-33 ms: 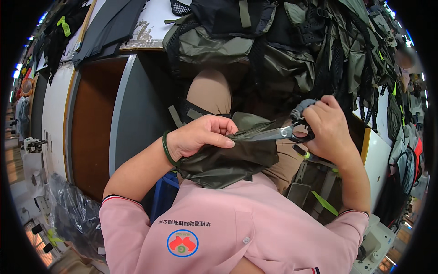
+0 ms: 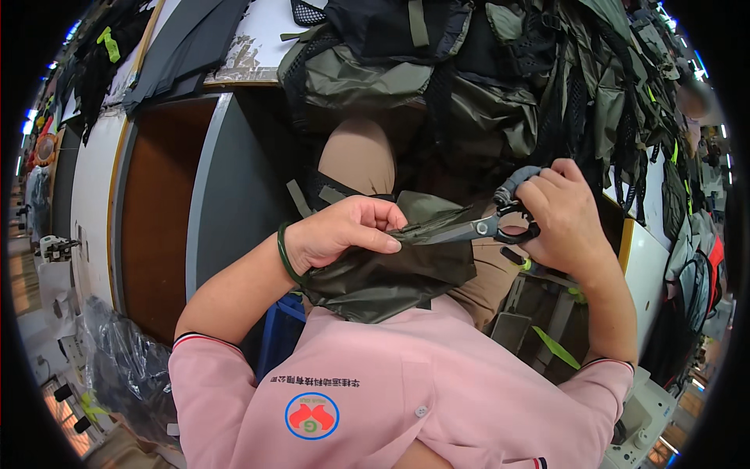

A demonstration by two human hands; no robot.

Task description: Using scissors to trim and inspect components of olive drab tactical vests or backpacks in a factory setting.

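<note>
My left hand [image 2: 349, 232] pinches the gathered edge of a dark olive fabric piece [image 2: 383, 285] between thumb and fingers. The thin, shiny cloth drapes over my lap. My right hand [image 2: 564, 215] is closed around the handles of a pair of scissors [image 2: 481, 228], one of them wrapped in grey. Their metal blades point left along the fabric edge, with the tips close to my left thumb. Folds of cloth partly cover the blades, so whether they are cutting cannot be made out.
Olive and black backpack pieces [image 2: 367, 78] with mesh and straps heap up ahead and to the right. Dark grey strips [image 2: 183, 55] lie at the far left above an open brown compartment [image 2: 168, 219]. Clear plastic wrapping [image 2: 129, 367] sits lower left; a pale machine [image 2: 644, 418] stands lower right.
The scissors have shifted slightly left toward my left hand, and their handles look a little farther apart. My left hand keeps its pinch almost unmoved.
</note>
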